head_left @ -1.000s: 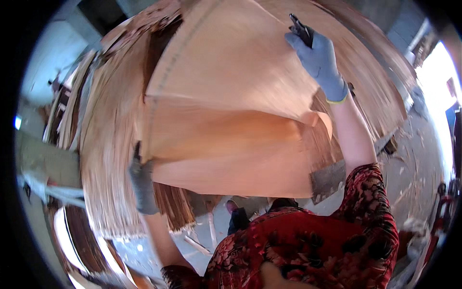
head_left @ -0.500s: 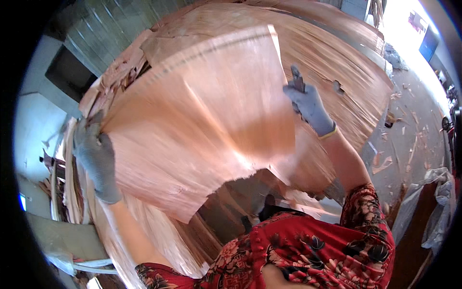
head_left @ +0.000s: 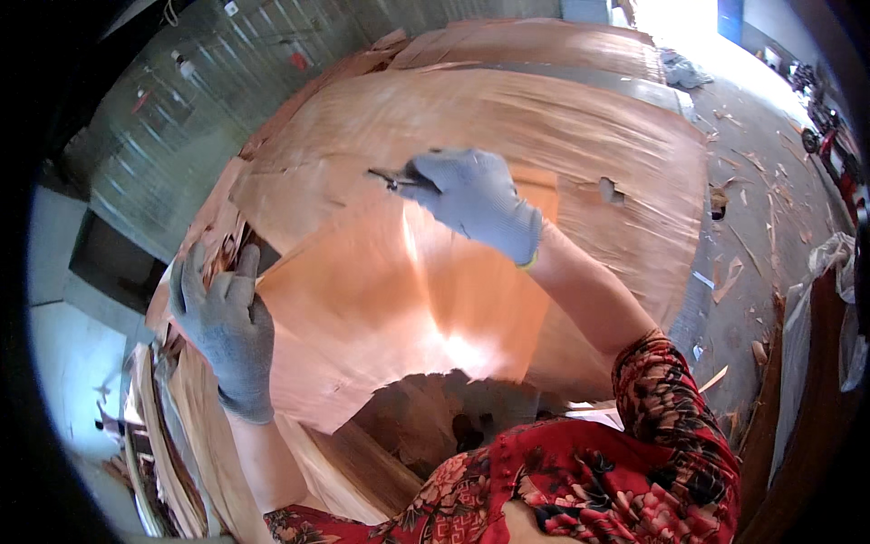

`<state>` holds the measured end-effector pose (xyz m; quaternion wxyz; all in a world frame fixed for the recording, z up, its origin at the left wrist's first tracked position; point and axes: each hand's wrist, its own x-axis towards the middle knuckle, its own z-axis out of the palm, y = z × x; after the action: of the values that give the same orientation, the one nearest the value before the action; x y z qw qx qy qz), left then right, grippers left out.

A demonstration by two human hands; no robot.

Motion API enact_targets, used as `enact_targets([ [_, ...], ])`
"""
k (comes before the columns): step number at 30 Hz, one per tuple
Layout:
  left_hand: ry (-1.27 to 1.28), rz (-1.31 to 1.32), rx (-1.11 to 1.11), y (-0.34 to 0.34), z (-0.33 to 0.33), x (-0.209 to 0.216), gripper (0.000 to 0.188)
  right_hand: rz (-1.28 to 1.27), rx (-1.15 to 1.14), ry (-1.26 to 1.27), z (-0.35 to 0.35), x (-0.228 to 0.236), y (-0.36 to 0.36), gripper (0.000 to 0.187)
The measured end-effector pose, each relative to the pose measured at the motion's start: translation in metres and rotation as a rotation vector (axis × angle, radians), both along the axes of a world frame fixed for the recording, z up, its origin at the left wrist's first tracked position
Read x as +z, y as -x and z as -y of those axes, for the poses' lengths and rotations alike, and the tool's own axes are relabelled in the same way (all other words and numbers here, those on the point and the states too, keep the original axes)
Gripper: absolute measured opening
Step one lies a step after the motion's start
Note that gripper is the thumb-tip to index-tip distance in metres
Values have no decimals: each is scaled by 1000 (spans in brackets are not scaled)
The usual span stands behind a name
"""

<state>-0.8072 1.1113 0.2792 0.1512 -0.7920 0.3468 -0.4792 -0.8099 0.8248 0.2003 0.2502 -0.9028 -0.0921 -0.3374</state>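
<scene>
At six o'clock, nearest the camera, sits the person's red flowered sleeve (head_left: 671, 453), with both forearms rising from it. The left hand (head_left: 222, 331), in a grey knit glove, is at nine o'clock; its fingers stand loosely spread and upright, pressed flat against the left edge of a thin sheet of wood veneer (head_left: 390, 308) rather than gripping it. That sheet, pale orange and glowing where light passes through, fills the middle of the view, its ragged lower edge hanging above a dark gap. The right hand (head_left: 476, 201), gloved the same, sits just above centre toward twelve o'clock, curled closed over the sheet's top edge and also gripping a small dark tool (head_left: 391, 179) that juts to the left. Beyond, a broad stack of veneer sheets (head_left: 562, 100) spreads from eleven to two o'clock. At three o'clock the concrete floor (head_left: 752, 227) is strewn with wood scraps.
</scene>
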Motion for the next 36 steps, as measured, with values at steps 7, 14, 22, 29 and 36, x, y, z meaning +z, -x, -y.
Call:
enact_targets([
  [7,98,-483,-261,-51,12,-47,102,-36,157,64,-55,-22,-30,18],
  [14,273,-606,-495,-138,-24,-147,20,-148,-53,-39,-111,-59,-89,14],
  [22,426,-279,136,-234,-289,-193,24,338,-718,-911,112,-123,-94,22],
  [29,569,-573,750,-245,-356,-270,37,442,-1013,-1349,168,-165,55,20],
  [36,535,-1012,478,-204,-167,-288,50,220,-1177,-1428,128,-248,74,17],
])
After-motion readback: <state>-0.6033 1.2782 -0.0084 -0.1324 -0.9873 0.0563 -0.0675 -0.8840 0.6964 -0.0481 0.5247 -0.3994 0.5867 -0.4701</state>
